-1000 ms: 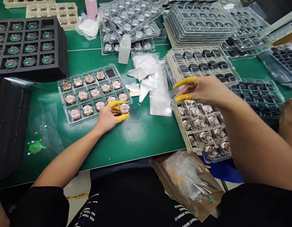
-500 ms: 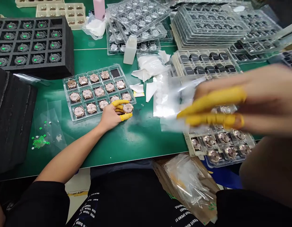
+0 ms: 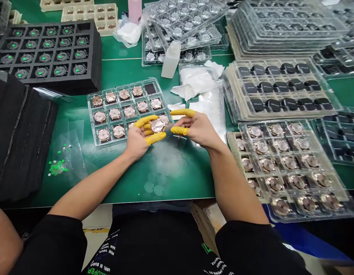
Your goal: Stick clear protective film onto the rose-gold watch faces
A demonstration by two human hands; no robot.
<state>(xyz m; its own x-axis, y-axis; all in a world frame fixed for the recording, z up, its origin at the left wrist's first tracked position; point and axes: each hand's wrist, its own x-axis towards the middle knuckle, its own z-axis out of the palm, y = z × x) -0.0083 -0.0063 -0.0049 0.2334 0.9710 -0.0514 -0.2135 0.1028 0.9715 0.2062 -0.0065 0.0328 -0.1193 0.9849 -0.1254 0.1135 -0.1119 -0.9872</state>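
Note:
My left hand (image 3: pixel 141 139), in yellow finger cots, is closed round the rim of a rose-gold watch head (image 3: pixel 158 125), its shiny pale face tilted up. Close on its right is my right hand (image 3: pixel 194 128), also in yellow finger cots. Its index finger points out over the watch while the thumb and a curled finger come together. A faint greyish smear lies between that thumb and the watch; I cannot make out what it is. Behind both hands, a clear tray (image 3: pixel 115 146) carries several similar watch heads, with a vacant pocket at its far right corner.
At right stand stacked trays of rose-gold watch heads (image 3: pixel 289 163) and black parts (image 3: pixel 281 87). A black foam tray (image 3: pixel 95 74) and foam stack (image 3: pixel 19 141) flank the left. Behind are a white bottle (image 3: pixel 170 61) and white wipes (image 3: pixel 194 82). Green rings (image 3: pixel 58 167) lie front left.
My right hand has come in from the right, where it was a blur, to beside the watch head. My left hand still holds the watch head, now turned to reflect light. The view has shifted rightward.

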